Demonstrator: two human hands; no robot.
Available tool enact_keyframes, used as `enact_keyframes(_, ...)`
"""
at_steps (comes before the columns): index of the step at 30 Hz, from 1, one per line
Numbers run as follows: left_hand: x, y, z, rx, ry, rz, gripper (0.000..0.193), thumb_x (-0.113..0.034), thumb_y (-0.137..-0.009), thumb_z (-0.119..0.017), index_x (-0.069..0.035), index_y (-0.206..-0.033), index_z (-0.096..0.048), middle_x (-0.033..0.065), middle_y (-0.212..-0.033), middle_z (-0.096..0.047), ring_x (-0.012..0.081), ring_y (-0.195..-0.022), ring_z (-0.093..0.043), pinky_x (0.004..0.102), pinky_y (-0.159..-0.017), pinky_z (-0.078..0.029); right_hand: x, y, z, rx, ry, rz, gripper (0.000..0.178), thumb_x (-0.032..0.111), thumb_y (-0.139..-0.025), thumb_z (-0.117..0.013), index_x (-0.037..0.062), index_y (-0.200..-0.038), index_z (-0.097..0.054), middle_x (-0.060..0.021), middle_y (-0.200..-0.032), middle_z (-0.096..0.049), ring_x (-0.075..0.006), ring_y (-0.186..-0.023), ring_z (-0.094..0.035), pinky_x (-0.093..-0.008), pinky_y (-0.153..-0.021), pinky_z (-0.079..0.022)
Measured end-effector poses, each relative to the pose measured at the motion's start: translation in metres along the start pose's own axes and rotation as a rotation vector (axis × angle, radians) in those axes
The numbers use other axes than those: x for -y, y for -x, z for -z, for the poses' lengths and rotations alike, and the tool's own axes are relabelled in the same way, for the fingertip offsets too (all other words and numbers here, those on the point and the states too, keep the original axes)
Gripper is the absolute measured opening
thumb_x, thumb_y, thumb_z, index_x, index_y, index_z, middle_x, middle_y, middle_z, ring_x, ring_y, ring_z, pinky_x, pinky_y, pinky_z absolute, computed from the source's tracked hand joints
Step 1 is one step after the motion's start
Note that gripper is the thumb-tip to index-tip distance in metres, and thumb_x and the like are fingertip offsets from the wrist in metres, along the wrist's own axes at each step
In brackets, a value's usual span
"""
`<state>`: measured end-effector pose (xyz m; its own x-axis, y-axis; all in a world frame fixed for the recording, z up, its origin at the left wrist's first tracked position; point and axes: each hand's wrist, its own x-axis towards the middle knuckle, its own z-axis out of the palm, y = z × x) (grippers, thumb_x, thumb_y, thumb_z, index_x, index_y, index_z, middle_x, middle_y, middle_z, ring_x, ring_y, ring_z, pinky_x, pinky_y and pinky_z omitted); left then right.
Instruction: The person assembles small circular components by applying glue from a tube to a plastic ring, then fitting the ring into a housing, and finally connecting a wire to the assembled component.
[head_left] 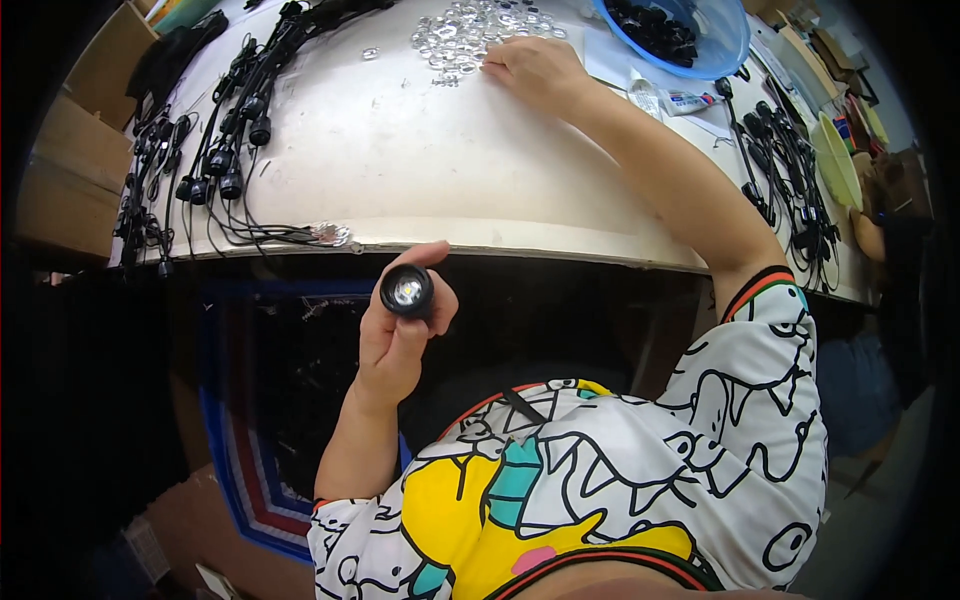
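The left hand [398,335] is curled around a small black cylindrical lamp housing [407,292], held just below the near edge of the white table [400,160]; thumb and fingers wrap its barrel, so only the round front end shows. That end faces up toward the camera, with the long axis running away down into the fist, and a pale, glossy centre sits inside a matte black ring. The right hand [538,68] reaches out flat to the far side of the table, palm down, fingers loosely extended and resting at the edge of a heap of clear lenses [470,30], small, round and glassy; whether a fingertip pinches one cannot be told. The table top is smooth, scuffed and off-white, with a thin pale rim. On its left side lie rows of the same black housings with thin black wires [225,150] trailing toward the near edge, beside a few stray lenses. More wired black pieces [790,170] lie on the table's right side. At the table's far right corner stands a translucent blue plastic bowl [725,45] filled with dark parts, and just below it lies a small white tube [690,100] with a red and blue label. Brown cardboard boxes [70,160] stand off the table's left edge.
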<state>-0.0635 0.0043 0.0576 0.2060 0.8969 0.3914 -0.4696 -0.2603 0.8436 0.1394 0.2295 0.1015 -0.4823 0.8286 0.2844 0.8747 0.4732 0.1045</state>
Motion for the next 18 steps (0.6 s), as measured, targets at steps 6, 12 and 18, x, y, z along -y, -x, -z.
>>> enact_keyframes(6,0.029,0.006,0.003,-0.016,0.004,0.069,0.045,-0.037,-0.081,-0.057,0.002,-0.103,-0.051,0.0009,-0.062,-0.047,0.0053,-0.053,-0.039,0.0175,-0.048,-0.027,0.02,0.042,0.022,0.392,-0.717,-0.202,0.022,0.026,-0.077,-0.061,0.0064,-0.086,-0.065,-0.0061,-0.071,-0.063,-0.0137,-0.067,-0.057,-0.0266,-0.066,-0.044)
enact_keyframes(12,0.049,0.004,0.001,0.017,-0.004,0.059,0.041,-0.026,-0.087,-0.051,0.003,-0.115,-0.044,-0.0017,-0.069,-0.044,0.0048,-0.06,-0.035,0.0175,-0.054,-0.027,0.033,0.074,0.016,0.083,-0.448,-0.099,0.025,0.029,-0.076,-0.063,0.0085,-0.089,-0.065,-0.0063,-0.085,-0.062,-0.0177,-0.077,-0.057,-0.0285,-0.07,-0.044)
enact_keyframes(18,0.052,0.011,0.011,0.076,-0.03,0.127,0.04,-0.03,-0.092,-0.04,0.002,-0.114,-0.047,-0.0023,-0.069,-0.042,0.0051,-0.061,-0.033,0.0177,-0.056,-0.027,0.045,0.082,0.0,0.043,-0.44,-0.091,0.023,0.029,-0.077,-0.061,0.0107,-0.089,-0.066,-0.0032,-0.088,-0.061,-0.0183,-0.079,-0.058,-0.0274,-0.071,-0.044)
